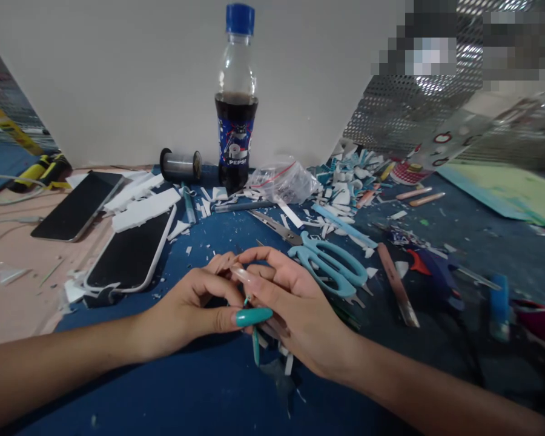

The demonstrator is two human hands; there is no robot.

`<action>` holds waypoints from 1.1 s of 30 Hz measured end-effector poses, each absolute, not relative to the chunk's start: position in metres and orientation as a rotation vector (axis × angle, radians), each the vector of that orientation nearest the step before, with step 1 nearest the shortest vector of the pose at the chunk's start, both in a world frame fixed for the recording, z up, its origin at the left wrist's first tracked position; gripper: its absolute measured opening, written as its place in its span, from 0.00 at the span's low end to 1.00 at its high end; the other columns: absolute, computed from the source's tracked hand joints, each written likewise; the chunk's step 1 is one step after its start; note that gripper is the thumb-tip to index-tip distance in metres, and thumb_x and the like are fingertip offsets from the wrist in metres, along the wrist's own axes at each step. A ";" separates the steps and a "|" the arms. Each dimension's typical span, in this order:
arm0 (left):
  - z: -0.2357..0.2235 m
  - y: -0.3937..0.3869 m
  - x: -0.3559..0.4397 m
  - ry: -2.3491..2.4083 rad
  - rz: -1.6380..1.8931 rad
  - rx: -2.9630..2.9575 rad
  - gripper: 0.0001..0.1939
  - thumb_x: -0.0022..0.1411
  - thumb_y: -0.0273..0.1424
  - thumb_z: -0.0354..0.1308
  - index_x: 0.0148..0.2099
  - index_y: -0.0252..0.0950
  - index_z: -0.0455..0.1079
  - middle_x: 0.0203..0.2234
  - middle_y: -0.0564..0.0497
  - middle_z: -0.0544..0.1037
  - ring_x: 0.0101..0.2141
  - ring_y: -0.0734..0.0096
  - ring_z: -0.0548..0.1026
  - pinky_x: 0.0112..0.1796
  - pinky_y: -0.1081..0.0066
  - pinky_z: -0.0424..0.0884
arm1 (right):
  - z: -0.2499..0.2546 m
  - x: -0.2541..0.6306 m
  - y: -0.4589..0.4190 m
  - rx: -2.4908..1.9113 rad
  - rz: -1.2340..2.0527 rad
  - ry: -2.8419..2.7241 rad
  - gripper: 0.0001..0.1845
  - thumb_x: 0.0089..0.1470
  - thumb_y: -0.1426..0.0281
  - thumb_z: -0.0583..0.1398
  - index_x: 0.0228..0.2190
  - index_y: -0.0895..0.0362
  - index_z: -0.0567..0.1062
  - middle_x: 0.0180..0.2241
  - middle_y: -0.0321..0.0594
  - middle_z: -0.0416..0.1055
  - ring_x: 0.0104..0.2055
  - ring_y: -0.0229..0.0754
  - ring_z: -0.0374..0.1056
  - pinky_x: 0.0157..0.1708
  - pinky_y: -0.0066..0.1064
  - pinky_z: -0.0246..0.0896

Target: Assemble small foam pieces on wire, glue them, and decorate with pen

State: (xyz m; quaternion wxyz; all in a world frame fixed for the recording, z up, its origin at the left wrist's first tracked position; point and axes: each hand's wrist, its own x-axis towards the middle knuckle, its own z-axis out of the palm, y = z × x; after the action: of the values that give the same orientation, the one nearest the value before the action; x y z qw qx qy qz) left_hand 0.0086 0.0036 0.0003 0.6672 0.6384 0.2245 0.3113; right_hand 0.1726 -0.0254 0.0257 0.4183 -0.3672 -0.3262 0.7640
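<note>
My left hand (195, 306) and my right hand (290, 303) meet at the middle of a dark blue mat (200, 387). The fingers of both are curled together around a small teal piece (255, 346) that pokes out below them; what it is I cannot make out. The left thumb carries a long teal nail. Teal-handled scissors (329, 263) lie just right of my right hand. White scraps lie under the hands.
A Pepsi bottle (236, 103) stands at the back by a wire spool (180, 165) and a plastic bag (284, 180). Two phones (129, 254) (77, 206) lie left. Paper scraps (345, 181), a metal file (397, 284) and a glue gun (436, 272) lie right.
</note>
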 end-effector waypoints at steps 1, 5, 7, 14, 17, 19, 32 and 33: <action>0.000 0.004 0.009 0.502 0.712 1.450 0.07 0.57 0.35 0.64 0.28 0.39 0.77 0.26 0.51 0.79 0.34 0.70 0.74 0.42 0.67 0.68 | 0.026 0.173 -0.025 -0.931 1.918 -0.816 0.12 0.52 0.65 0.64 0.36 0.56 0.67 0.22 0.28 0.66 0.18 0.26 0.63 0.15 0.17 0.50; 0.000 0.004 0.009 0.475 0.698 1.374 0.07 0.57 0.34 0.63 0.28 0.39 0.77 0.26 0.52 0.77 0.32 0.71 0.74 0.36 0.70 0.70 | 0.028 0.171 -0.026 -0.923 1.908 -0.804 0.12 0.52 0.67 0.64 0.35 0.56 0.67 0.21 0.27 0.66 0.16 0.25 0.61 0.13 0.15 0.49; -0.001 0.003 0.009 0.480 0.702 1.357 0.06 0.57 0.33 0.63 0.28 0.39 0.77 0.25 0.52 0.76 0.31 0.72 0.73 0.34 0.71 0.69 | 0.029 0.171 -0.027 -0.904 1.903 -0.793 0.11 0.52 0.67 0.64 0.35 0.57 0.67 0.23 0.28 0.68 0.16 0.24 0.60 0.13 0.14 0.48; 0.000 0.002 0.009 0.508 0.692 1.344 0.08 0.56 0.35 0.65 0.27 0.38 0.77 0.26 0.52 0.77 0.33 0.72 0.73 0.40 0.70 0.69 | 0.028 0.170 -0.028 -0.878 1.884 -0.806 0.12 0.52 0.68 0.64 0.36 0.57 0.67 0.21 0.28 0.67 0.15 0.25 0.60 0.13 0.14 0.49; 0.000 0.002 0.009 0.510 0.692 1.346 0.07 0.55 0.35 0.65 0.27 0.39 0.78 0.27 0.53 0.77 0.33 0.73 0.73 0.40 0.70 0.68 | 0.027 0.170 -0.028 -0.868 1.892 -0.793 0.12 0.52 0.68 0.64 0.36 0.57 0.67 0.22 0.28 0.68 0.16 0.25 0.61 0.13 0.14 0.49; 0.000 0.002 0.009 0.498 0.697 1.336 0.07 0.56 0.34 0.64 0.27 0.39 0.78 0.26 0.54 0.77 0.34 0.73 0.73 0.41 0.70 0.68 | 0.027 0.171 -0.028 -0.872 1.903 -0.777 0.12 0.52 0.67 0.64 0.36 0.57 0.67 0.22 0.28 0.68 0.17 0.25 0.62 0.13 0.14 0.50; 0.000 0.003 0.009 0.458 0.686 1.379 0.05 0.58 0.32 0.63 0.30 0.41 0.78 0.26 0.56 0.79 0.34 0.74 0.74 0.43 0.70 0.67 | 0.029 0.171 -0.029 -0.972 1.901 -0.807 0.13 0.51 0.65 0.64 0.36 0.56 0.67 0.23 0.28 0.66 0.18 0.26 0.63 0.15 0.15 0.49; 0.000 0.003 0.009 0.464 0.693 1.388 0.05 0.58 0.32 0.63 0.30 0.41 0.78 0.26 0.56 0.79 0.34 0.74 0.74 0.43 0.69 0.67 | 0.029 0.171 -0.029 -0.967 1.902 -0.805 0.14 0.51 0.65 0.64 0.36 0.56 0.67 0.23 0.28 0.66 0.18 0.26 0.64 0.15 0.15 0.49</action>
State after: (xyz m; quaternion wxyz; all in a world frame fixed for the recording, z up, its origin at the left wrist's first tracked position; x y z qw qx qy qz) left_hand 0.0086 0.0033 -0.0001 0.6896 0.6207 0.2074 0.3100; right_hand 0.1707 -0.0290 0.0291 0.4172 -0.3854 -0.3207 0.7580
